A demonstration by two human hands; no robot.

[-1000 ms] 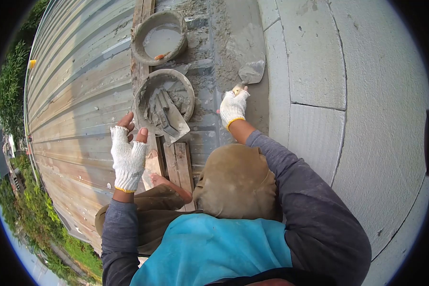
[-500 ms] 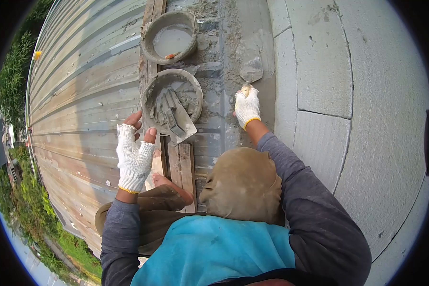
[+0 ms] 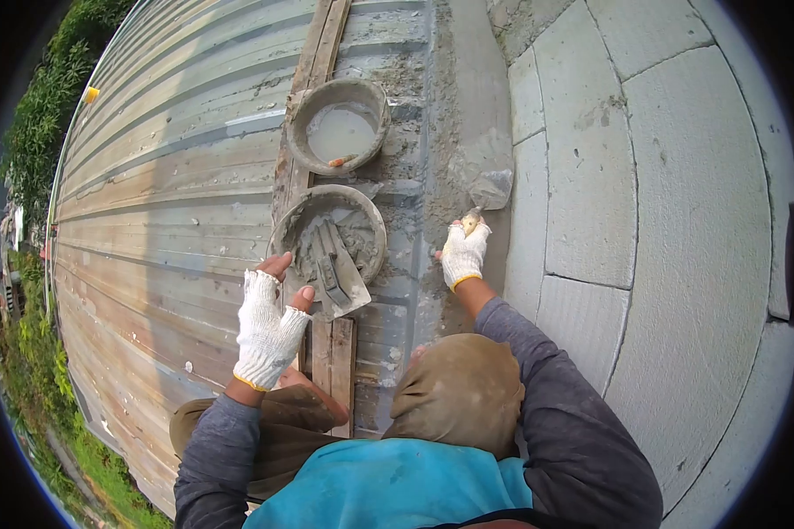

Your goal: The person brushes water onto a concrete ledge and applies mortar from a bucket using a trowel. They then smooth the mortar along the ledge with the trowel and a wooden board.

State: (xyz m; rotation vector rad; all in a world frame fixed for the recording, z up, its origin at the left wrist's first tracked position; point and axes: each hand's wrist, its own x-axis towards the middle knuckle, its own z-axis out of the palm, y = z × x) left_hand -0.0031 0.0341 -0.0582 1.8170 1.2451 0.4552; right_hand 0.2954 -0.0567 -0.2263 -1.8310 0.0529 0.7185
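My right hand, in a white fingerless glove, is closed around the handle of a pointed trowel. The trowel's blade lies against the grey mortar strip beside the block wall. My left hand, gloved the same way, holds nothing, and its fingers are apart. It is just left of a round bucket of mortar. Across that bucket rests a flat float with a dark handle. Beyond it, a second bucket holds cloudy water, with an orange-tipped object at its rim.
Corrugated metal roofing spreads to the left. Wooden planks run under and beside the buckets. A wall of grey blocks stands on the right. My bent knee is below my right hand.
The view has shifted, so the buckets, float and both hands appear lower. My right hand still grips the trowel, and my left hand remains open near the mortar bucket.
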